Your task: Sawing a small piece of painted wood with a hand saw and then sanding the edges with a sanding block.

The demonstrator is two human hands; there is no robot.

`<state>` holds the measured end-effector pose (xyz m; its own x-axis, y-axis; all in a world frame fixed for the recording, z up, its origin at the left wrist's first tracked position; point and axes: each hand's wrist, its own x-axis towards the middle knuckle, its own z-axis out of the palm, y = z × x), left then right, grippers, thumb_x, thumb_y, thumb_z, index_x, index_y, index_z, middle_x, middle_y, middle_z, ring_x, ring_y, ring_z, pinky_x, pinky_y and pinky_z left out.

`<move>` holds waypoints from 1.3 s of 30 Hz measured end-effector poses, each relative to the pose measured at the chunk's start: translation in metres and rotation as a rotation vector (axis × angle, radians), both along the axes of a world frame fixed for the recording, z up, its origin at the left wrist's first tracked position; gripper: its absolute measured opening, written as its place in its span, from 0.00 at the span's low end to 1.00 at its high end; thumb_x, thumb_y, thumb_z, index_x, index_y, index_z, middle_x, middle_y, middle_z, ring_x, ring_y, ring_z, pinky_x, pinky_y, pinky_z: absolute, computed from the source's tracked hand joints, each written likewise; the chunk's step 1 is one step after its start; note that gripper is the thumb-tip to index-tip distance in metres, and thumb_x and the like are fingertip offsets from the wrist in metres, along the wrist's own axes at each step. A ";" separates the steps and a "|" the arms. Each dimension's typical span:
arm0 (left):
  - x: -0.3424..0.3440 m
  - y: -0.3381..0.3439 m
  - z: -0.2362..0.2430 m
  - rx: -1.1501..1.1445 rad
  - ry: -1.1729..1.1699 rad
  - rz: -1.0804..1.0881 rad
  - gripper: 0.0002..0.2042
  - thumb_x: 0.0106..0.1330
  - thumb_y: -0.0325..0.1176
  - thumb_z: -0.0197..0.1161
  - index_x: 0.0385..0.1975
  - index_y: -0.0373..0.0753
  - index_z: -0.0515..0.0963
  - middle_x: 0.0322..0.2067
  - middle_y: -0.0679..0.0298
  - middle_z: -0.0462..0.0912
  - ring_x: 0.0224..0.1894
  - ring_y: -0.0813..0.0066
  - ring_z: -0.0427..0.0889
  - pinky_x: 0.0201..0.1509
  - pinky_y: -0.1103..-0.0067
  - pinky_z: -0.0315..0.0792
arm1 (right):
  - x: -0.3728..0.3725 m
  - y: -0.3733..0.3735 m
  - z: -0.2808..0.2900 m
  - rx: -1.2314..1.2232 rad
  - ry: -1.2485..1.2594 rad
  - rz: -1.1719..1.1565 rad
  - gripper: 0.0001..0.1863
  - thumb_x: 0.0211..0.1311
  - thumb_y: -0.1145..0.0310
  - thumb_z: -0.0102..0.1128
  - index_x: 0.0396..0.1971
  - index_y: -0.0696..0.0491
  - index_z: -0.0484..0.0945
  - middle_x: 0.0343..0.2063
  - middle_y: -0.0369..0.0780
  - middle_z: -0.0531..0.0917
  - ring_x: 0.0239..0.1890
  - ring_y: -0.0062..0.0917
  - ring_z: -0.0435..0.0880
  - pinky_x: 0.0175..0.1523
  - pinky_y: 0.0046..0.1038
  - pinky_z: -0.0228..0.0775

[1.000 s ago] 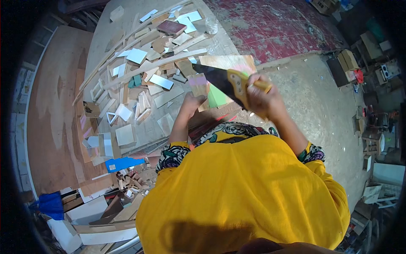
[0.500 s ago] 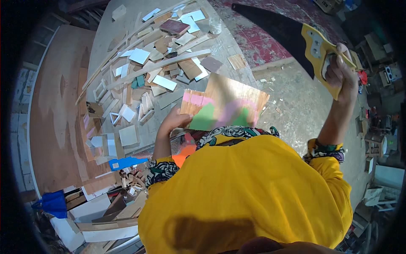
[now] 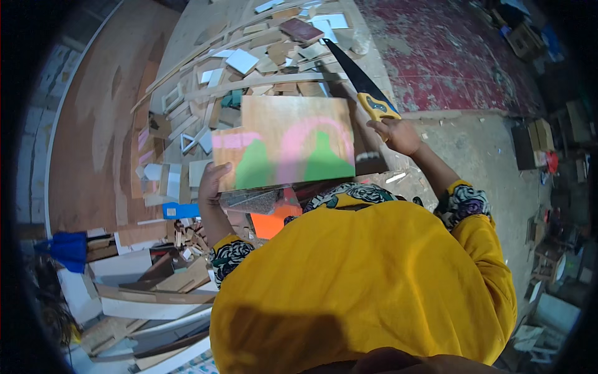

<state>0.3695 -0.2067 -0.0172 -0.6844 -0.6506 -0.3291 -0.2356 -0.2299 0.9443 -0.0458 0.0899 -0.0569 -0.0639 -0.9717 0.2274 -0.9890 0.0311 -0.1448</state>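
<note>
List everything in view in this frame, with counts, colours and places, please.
painted board: one, wood-toned with pink and green, in front of the body
handsaw: one, black blade, yellow handle, right of the board
worktable: one, pale, beyond the board
offcuts: many, tan and white, scattered on the worktable
block: one, dark red, worktable's far part
panel: one, brown, left
blue cloth-like item: one, lower left
orange sheet: one, below the board
floor: red upper right, grey nearer
side clutter: mixed, uncountable, both edges
shirt: one, yellow, worn
left hand: one, holding the board
right hand: one, gripping the saw handle
</note>
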 end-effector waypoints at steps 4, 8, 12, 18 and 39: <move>0.036 0.012 0.005 0.020 0.199 0.333 0.18 0.56 0.31 0.61 0.46 0.31 0.74 0.38 0.61 0.81 0.37 0.73 0.81 0.42 0.77 0.73 | 0.005 -0.038 -0.045 0.029 0.071 0.099 0.22 0.52 0.69 0.52 0.51 0.45 0.70 0.28 0.40 0.76 0.28 0.36 0.80 0.30 0.35 0.73; 0.040 0.030 0.006 0.083 0.385 0.541 0.20 0.57 0.28 0.60 0.50 0.30 0.70 0.42 0.57 0.79 0.42 0.67 0.81 0.46 0.74 0.74 | 0.019 -0.063 -0.053 0.236 -0.051 0.164 0.21 0.54 0.73 0.51 0.50 0.48 0.70 0.40 0.45 0.77 0.40 0.40 0.79 0.39 0.37 0.73; 0.027 0.038 0.005 0.075 0.491 0.642 0.23 0.58 0.26 0.59 0.54 0.29 0.65 0.47 0.55 0.77 0.45 0.65 0.80 0.50 0.72 0.74 | 0.009 -0.075 -0.052 0.149 -0.080 0.170 0.26 0.49 0.75 0.56 0.53 0.47 0.68 0.48 0.47 0.74 0.49 0.41 0.74 0.51 0.38 0.69; -0.027 0.055 0.020 0.133 0.522 0.609 0.23 0.58 0.25 0.57 0.54 0.28 0.64 0.47 0.54 0.76 0.47 0.64 0.78 0.51 0.72 0.73 | 0.071 -0.077 0.082 -0.303 -0.024 0.076 0.44 0.35 0.71 0.71 0.59 0.44 0.63 0.61 0.44 0.62 0.62 0.42 0.61 0.63 0.45 0.53; -0.271 0.094 -0.003 -0.396 0.213 -0.266 0.31 0.50 0.42 0.72 0.50 0.29 0.71 0.40 0.57 0.80 0.41 0.77 0.77 0.46 0.81 0.70 | 0.059 0.048 0.028 -1.176 -2.106 -0.479 0.10 0.60 0.70 0.58 0.42 0.54 0.73 0.34 0.35 0.79 0.35 0.21 0.79 0.43 0.25 0.73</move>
